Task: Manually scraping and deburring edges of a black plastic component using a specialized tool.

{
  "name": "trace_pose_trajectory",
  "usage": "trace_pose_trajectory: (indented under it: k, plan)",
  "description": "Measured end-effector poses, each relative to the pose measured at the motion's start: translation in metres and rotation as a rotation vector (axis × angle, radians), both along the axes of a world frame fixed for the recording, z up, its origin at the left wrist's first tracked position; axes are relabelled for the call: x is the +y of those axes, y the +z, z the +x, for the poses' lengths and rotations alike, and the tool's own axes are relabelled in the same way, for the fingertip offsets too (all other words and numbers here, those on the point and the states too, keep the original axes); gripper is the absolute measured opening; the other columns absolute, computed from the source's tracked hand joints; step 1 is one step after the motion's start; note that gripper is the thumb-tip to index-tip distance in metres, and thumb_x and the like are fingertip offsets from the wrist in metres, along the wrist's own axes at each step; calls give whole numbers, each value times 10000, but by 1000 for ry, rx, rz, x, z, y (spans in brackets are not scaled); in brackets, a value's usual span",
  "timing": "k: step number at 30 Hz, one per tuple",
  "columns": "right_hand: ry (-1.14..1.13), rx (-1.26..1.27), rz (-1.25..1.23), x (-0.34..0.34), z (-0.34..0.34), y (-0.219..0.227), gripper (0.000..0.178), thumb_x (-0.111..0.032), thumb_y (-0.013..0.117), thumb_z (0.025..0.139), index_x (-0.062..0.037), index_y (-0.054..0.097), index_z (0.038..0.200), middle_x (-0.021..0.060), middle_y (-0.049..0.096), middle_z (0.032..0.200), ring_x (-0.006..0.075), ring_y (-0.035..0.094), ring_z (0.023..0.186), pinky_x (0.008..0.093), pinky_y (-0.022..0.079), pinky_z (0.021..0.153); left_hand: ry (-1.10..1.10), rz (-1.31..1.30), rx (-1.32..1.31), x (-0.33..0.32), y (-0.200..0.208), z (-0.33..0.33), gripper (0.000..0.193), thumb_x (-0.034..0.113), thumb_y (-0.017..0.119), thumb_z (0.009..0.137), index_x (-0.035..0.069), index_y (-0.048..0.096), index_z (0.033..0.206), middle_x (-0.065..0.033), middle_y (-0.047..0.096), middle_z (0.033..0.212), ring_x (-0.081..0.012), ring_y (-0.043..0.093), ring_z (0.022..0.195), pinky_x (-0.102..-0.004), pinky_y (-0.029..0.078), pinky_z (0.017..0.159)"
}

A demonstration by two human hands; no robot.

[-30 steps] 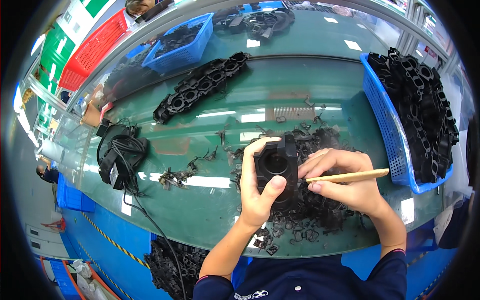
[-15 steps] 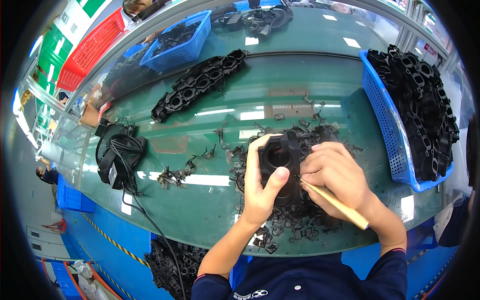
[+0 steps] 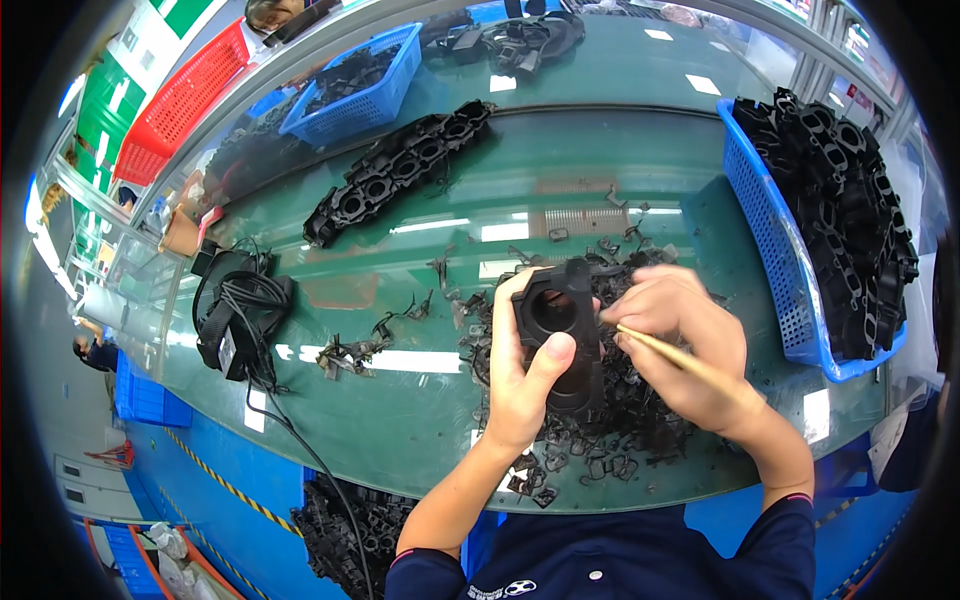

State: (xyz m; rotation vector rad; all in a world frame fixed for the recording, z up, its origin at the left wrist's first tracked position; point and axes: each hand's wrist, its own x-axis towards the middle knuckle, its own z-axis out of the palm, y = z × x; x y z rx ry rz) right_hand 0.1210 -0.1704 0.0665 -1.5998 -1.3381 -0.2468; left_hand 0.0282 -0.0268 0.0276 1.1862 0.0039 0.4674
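My left hand (image 3: 522, 385) is closed round a black plastic molded part (image 3: 588, 360), thumb across its face. A large round opening shows near the part's top end. My right hand (image 3: 690, 345) grips a slim tan-handled tool (image 3: 680, 358), slightly blurred, just right of the part's edge. The tool's working tip cannot be made out. Beneath both hands lies a pile of small black plastic scraps (image 3: 605, 465) on the green tabletop (image 3: 400, 440).
A long black molded part (image 3: 395, 170) lies toward the back. At right stands a blue basket (image 3: 775, 255) full of black parts (image 3: 845, 230). Bundled black cable (image 3: 245, 300) sits at left, its cord running off the near edge. Behind are another blue basket (image 3: 350, 120) and a red basket (image 3: 185, 105).
My right hand with the tool has shifted slightly right, away from the part's edge. The part in my left hand has tilted a little.
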Motion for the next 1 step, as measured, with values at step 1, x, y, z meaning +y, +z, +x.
trace_pose_trajectory:
  k: [1]
  plan:
    - [-90,-213,12,3,-3,-2,130,8,635,778,-32,577,887,100,666,894,298,638,812,453,435,909,5,21,30,1,-1,1,629,424,604,833,57,320,1258,-211,525,1120,-233,608,899,-338,526,790]
